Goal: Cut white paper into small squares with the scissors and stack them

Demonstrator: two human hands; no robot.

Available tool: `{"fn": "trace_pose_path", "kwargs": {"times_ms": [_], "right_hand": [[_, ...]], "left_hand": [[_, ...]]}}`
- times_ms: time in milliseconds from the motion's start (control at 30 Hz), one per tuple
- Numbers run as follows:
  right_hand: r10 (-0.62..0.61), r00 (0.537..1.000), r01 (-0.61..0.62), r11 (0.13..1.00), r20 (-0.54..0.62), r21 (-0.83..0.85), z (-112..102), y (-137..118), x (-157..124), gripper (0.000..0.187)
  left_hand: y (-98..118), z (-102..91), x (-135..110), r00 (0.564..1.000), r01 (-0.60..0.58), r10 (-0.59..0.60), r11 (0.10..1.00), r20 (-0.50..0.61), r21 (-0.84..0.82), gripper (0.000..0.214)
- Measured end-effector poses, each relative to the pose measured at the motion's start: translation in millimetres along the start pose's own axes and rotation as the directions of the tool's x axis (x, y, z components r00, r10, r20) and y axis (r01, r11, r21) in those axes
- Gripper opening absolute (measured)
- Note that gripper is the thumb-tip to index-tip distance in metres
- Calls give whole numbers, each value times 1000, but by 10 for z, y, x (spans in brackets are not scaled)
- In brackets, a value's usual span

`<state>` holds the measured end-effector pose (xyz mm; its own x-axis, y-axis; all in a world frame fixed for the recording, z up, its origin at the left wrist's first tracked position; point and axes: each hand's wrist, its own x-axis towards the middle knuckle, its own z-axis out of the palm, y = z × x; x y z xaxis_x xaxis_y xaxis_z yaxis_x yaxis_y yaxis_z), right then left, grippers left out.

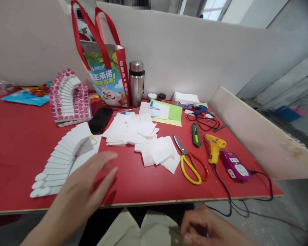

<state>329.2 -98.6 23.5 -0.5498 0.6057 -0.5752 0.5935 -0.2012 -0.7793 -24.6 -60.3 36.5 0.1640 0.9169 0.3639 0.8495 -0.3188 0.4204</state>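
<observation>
My left hand (86,182) hovers over the red table with its thumb and fingers apart, holding nothing. It is nearest to a fan-shaped white piece (60,157) built of overlapping paper strips, some with rounded white tips at the lower end. The hand hides part of that piece, and its fingertips are blurred. My right hand (201,223) is low in front of the table edge, by my lap. Its fingers are curled in, and I see nothing in them. Loose white paper squares (136,128) lie in a heap ahead, with more paper squares (160,152) closer in.
Scissors (188,162), a green utility knife (195,135), a yellow glue gun (214,147) and a purple power socket (234,166) with cords lie right. A pink-dotted arch (69,99), a phone (100,120), a shopping bag (107,78) and a steel flask (136,83) stand behind.
</observation>
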Motion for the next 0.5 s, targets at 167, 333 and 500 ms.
{"fn": "trace_pose_path", "kwargs": {"times_ms": [167,333,500], "right_hand": [[-234,969,218,961,-80,-169,-143,-484,187,30],[-314,949,289,907,-35,-306,-88,-465,350,22],[-321,947,313,903,20,-295,11,-305,373,24]], "left_hand": [[-201,534,1183,983,165,-138,953,-122,253,64],[-554,762,1620,936,326,-347,784,-61,528,74],[-835,827,1659,857,380,-514,678,37,629,75]]}}
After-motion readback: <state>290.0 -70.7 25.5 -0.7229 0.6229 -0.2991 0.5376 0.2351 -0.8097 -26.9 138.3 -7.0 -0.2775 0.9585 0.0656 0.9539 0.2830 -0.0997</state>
